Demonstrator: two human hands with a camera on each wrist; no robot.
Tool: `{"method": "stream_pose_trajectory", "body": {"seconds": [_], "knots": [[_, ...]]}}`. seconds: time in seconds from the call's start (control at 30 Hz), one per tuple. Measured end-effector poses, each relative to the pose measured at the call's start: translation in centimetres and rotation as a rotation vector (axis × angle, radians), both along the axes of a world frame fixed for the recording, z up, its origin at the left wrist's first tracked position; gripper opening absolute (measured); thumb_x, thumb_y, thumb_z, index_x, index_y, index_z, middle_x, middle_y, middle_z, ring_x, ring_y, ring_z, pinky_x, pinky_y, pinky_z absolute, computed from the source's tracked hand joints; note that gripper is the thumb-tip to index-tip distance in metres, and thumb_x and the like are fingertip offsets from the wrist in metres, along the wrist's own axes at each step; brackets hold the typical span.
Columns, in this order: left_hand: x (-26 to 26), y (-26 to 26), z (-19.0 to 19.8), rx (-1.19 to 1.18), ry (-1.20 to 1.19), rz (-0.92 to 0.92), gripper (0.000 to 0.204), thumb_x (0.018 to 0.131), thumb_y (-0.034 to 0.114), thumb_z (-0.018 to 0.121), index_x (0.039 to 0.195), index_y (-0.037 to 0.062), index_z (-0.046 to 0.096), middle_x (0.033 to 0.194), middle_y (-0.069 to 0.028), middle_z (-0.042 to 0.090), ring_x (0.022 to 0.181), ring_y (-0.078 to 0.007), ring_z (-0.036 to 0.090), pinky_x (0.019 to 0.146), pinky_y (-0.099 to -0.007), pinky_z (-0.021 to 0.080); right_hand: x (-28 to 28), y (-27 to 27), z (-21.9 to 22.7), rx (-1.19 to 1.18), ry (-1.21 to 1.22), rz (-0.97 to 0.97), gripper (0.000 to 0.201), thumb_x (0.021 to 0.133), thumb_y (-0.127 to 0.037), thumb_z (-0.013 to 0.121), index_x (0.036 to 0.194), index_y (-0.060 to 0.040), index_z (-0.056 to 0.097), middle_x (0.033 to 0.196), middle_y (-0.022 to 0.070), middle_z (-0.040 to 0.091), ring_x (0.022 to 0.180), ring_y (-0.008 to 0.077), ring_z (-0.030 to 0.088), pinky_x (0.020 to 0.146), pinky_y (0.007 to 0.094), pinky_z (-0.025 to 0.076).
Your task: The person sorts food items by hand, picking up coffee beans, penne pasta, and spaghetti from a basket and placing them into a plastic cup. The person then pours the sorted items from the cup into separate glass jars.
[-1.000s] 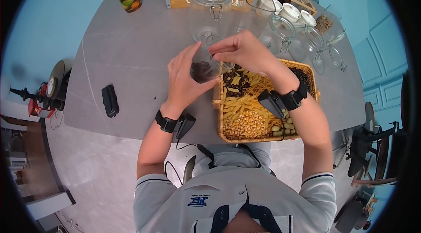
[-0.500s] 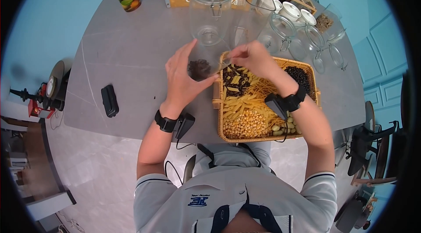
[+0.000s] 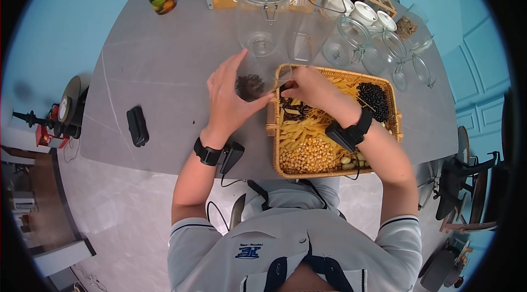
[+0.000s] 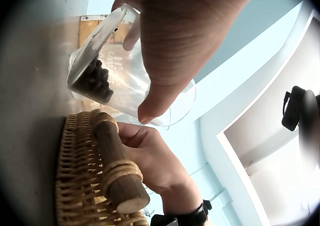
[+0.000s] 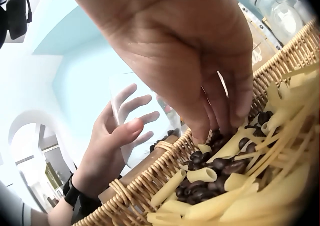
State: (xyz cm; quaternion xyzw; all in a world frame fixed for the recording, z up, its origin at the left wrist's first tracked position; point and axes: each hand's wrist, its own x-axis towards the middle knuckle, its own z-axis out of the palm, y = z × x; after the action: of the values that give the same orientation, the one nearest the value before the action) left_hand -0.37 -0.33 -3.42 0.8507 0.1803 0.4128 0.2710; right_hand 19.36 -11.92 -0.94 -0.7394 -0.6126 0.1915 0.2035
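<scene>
Left hand (image 3: 224, 94): fingers clamped around a clear, smooth, round-mouthed cup (image 4: 122, 81), tilted beside a tan wicker basket (image 3: 276, 154), with dark, rounded beans (image 4: 95, 83) inside.
Right hand (image 3: 312, 89): fingers were down among the basket's glossy brown beans (image 5: 200, 193) and hollow yellow pasta tubes (image 5: 201, 175); whether they pinched any could not be told.
Bean picking: was likely the step; next, a narrow pinch avoiding pasta seemed needed.

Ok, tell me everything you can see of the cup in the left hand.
The cup is clear and colourless, glass or plastic, I can't tell which. It has smooth walls, a round mouth and no visible handle. It is tilted, mouth toward the basket, with dark beans gathered low inside. The left hand grips it, thumb on one side, fingers on the other. Whether it touches the table isn't clear.
</scene>
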Motion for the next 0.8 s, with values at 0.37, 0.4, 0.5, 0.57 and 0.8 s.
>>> {"method": "stream_pose_trajectory", "body": {"seconds": [0.37, 0.4, 0.5, 0.57, 0.8], "knots": [[0.1, -0.1, 0.2, 0.017, -0.007, -0.005, 0.097, 0.062, 0.022, 0.094, 0.146, 0.01, 0.046, 0.137, -0.012, 0.057, 0.124, -0.0301, 0.055, 0.106, -0.0425, 0.04, -0.3, 0.6, -1.0, 0.047, -0.02, -0.075, 0.024, 0.075, -0.013, 0.084, 0.094, 0.0001, 0.076, 0.088, 0.0199, 0.073, 0.088, 0.0355, 0.071, 0.08, 0.0411, 0.055], [0.0, -0.1, 0.2, 0.007, 0.001, -0.005, 0.098, 0.061, 0.024, 0.094, 0.146, 0.0103, 0.046, 0.138, -0.0112, 0.056, 0.126, -0.0291, 0.053, 0.107, -0.0428, 0.036, -0.4, 0.6, -0.9, 0.035, 0.003, -0.077, 0.023, 0.075, -0.012, 0.084, 0.093, -0.0001, 0.076, 0.087, 0.0195, 0.073, 0.088, 0.035, 0.071, 0.079, 0.0408, 0.055], [0.1, 0.0, 0.1, 0.0, 0.009, -0.007, 0.099, 0.061, 0.027, 0.094, 0.146, 0.0107, 0.045, 0.139, -0.0106, 0.056, 0.129, -0.0281, 0.052, 0.108, -0.0431, 0.032, -0.2, 0.7, -0.9, 0.004, 0.061, -0.061, 0.026, 0.074, -0.012, 0.085, 0.095, 0.0001, 0.075, 0.085, 0.0188, 0.072, 0.084, 0.0331, 0.072, 0.076, 0.0393, 0.055], [0.1, 0.0, 0.1, 0.004, 0.012, -0.008, 0.099, 0.061, 0.027, 0.094, 0.146, 0.0107, 0.045, 0.139, -0.0107, 0.056, 0.129, -0.0282, 0.052, 0.108, -0.0432, 0.032, -0.1, 0.7, -1.1, 0.004, 0.07, -0.053, 0.027, 0.074, -0.011, 0.084, 0.097, 0.0002, 0.075, 0.084, 0.0184, 0.072, 0.081, 0.0312, 0.072, 0.074, 0.0384, 0.055], [0.1, 0.0, 0.0, -0.002, 0.015, -0.009, 0.098, 0.062, 0.028, 0.094, 0.146, 0.0104, 0.046, 0.139, -0.0109, 0.056, 0.129, -0.0283, 0.052, 0.108, -0.0432, 0.033, 0.7, 0.3, -1.2, 0.039, 0.057, -0.04, 0.021, 0.081, -0.009, 0.08, 0.098, 0.002, 0.073, 0.08, 0.0156, 0.072, 0.072, 0.0263, 0.069, 0.07, 0.0339, 0.054]]}}
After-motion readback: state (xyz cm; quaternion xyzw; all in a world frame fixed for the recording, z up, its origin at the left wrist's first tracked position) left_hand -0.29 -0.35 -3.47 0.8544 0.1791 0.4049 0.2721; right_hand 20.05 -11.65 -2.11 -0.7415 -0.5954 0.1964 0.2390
